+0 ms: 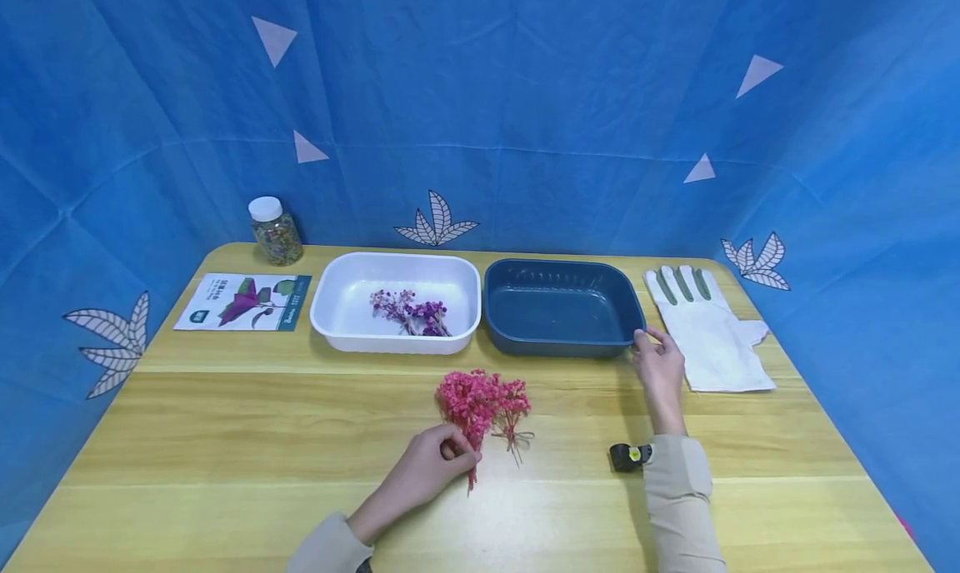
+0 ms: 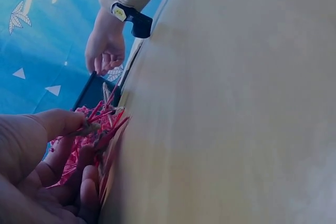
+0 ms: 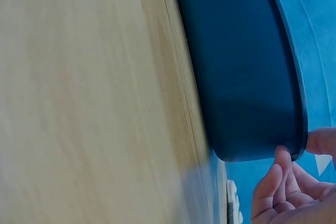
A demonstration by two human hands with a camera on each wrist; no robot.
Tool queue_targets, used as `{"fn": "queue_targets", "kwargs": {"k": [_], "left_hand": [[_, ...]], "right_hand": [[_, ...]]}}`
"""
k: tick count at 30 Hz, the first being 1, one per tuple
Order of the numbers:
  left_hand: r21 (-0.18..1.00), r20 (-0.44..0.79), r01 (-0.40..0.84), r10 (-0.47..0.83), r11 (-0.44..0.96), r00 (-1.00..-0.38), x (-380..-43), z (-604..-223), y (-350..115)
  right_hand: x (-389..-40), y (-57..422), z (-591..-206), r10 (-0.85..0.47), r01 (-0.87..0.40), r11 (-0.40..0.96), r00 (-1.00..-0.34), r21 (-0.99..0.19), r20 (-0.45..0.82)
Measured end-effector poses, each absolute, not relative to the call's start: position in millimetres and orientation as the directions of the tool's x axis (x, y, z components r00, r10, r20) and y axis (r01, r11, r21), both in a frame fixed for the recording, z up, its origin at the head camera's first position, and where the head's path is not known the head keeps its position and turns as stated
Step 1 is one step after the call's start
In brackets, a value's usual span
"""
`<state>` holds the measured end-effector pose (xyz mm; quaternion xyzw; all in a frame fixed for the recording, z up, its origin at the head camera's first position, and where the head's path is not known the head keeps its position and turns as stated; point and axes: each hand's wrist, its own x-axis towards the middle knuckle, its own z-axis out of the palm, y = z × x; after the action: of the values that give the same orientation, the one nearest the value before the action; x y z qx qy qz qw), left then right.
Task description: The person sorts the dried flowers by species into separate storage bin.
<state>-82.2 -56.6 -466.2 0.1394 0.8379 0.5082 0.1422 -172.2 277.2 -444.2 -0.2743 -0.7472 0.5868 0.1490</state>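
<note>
My left hand pinches the stems of a bunch of pink dried flowers low over the table's middle. In the left wrist view the thumb and fingers close round the reddish stems. A second, smaller pink bunch, tied with string, lies just to its right. My right hand grips the near right corner of a dark blue basin. The right wrist view shows the thumb over the basin's rim and the fingertips against its outer wall.
Left of the blue basin stands a white basin holding purple flower sprigs. Farther left are a flower-printed packet and a jar with a white lid. White gloves lie at the right. A blue curtain hangs behind the table.
</note>
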Motion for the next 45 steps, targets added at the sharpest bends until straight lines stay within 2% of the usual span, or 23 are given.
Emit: {"fn": "queue_targets", "kwargs": {"k": [12,23,27,37,45], "left_hand": [[0.928,-0.075,0.073,0.377,0.364,-0.923,-82.3,-466.2,-57.9],[0.973,-0.159,-0.093,0.326,0.21,-0.932,-81.5,-457.7,-53.8],[0.974,-0.164,-0.102,0.324,0.2,-0.932,-81.4,-454.1,-53.2],[0.961,-0.114,-0.02,0.327,0.276,-0.938,-87.1,-443.3,-51.2],[0.942,-0.006,0.096,0.303,0.321,-0.953,-113.6,-425.8,-43.6]], "right_hand": [[-172.4,276.5,-443.3,0.58,0.232,0.16,-0.809,-0.959,-0.1],[-171.9,276.1,-442.9,0.571,0.238,0.141,-0.812,-0.961,-0.117],[-171.8,276.1,-443.1,0.569,0.228,0.141,-0.815,-0.964,-0.109],[-171.1,276.6,-441.8,0.567,0.232,0.136,-0.816,-0.963,-0.116],[-171.2,276.4,-442.4,0.565,0.245,0.116,-0.814,-0.963,-0.139]]}}
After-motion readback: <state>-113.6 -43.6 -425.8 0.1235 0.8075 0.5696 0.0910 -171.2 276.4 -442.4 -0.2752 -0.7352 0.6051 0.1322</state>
